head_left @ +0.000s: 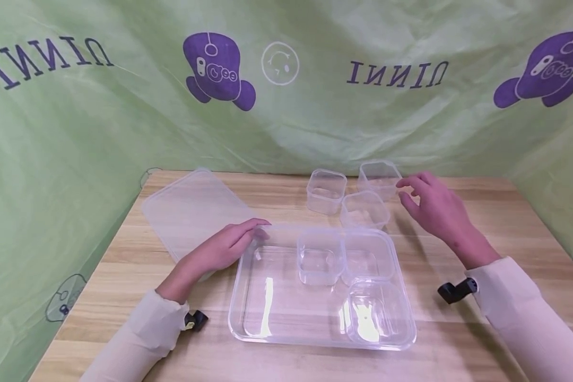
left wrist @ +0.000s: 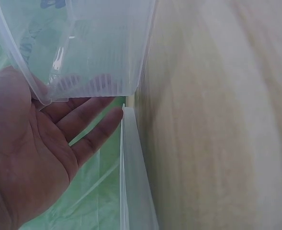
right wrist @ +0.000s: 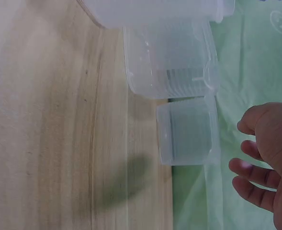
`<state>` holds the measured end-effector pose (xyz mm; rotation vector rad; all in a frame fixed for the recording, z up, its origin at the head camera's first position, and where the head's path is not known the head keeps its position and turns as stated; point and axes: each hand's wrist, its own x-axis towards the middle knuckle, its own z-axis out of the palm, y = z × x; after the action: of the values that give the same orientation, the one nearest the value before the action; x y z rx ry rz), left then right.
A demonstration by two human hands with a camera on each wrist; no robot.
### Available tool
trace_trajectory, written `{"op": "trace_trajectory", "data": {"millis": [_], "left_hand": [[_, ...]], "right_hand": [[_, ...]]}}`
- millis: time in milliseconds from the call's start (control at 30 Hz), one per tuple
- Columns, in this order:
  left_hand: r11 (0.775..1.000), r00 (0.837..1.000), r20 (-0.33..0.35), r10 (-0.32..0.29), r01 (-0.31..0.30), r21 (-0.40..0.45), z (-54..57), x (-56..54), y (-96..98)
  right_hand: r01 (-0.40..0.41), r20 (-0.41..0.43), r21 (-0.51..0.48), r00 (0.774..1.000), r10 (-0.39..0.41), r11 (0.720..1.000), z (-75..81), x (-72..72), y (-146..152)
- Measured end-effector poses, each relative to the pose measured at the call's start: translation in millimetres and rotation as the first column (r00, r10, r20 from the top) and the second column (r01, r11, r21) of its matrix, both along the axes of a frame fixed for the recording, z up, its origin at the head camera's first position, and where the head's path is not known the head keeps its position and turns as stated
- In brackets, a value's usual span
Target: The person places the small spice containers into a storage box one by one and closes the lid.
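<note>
A large clear plastic container (head_left: 286, 329) stands upright on the table, with small square tubs (head_left: 321, 260) inside its right part. My left hand (head_left: 226, 245) rests at its far left corner. In the left wrist view the fingers (left wrist: 90, 141) extend loosely along the outside of the wall, partly seen through the plastic; the thumb is not clearly visible. My right hand (head_left: 436, 207) hovers beside the back right small tub (head_left: 379, 178), fingers loosely bent. The right wrist view shows a gap between those fingers (right wrist: 255, 172) and the tub (right wrist: 188, 134).
Two more small tubs stand behind the large container, one at the back left (head_left: 326, 193) and one nearer its rim (head_left: 364, 209). A flat translucent lid (head_left: 191, 207) lies on the wooden table (head_left: 114, 276) at left. A green printed curtain (head_left: 305, 127) hangs behind the table.
</note>
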<state>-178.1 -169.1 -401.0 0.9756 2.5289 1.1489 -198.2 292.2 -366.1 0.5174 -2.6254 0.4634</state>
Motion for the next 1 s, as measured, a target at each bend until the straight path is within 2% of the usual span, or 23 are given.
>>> {"op": "trace_trajectory", "data": {"millis": [200, 333, 567, 1000], "left_hand": [[1.000, 1.000, 0.011, 0.008, -0.008, -0.003, 1.6, 0.3, 0.7], [1.000, 1.000, 0.012, 0.001, -0.001, -0.006, 1.6, -0.1, 0.5], [1.000, 1.000, 0.018, 0.008, -0.008, -0.015, 0.0, -0.3, 0.0], [1.000, 0.999, 0.033, 0.010, -0.010, -0.015, -0.6, -1.2, 0.0]], "right_hand": [[0.051, 0.126, 0.009, 0.991, -0.052, 0.999, 1.2, -12.5, 5.3], [0.070, 0.179, 0.027, 0.981, -0.074, 0.997, 0.4, -18.1, 8.2], [0.076, 0.190, 0.098, 0.977, -0.093, 0.992, -4.6, -25.3, 9.0], [0.064, 0.150, 0.124, 0.985, -0.082, 0.990, -7.4, -32.1, 10.8]]}}
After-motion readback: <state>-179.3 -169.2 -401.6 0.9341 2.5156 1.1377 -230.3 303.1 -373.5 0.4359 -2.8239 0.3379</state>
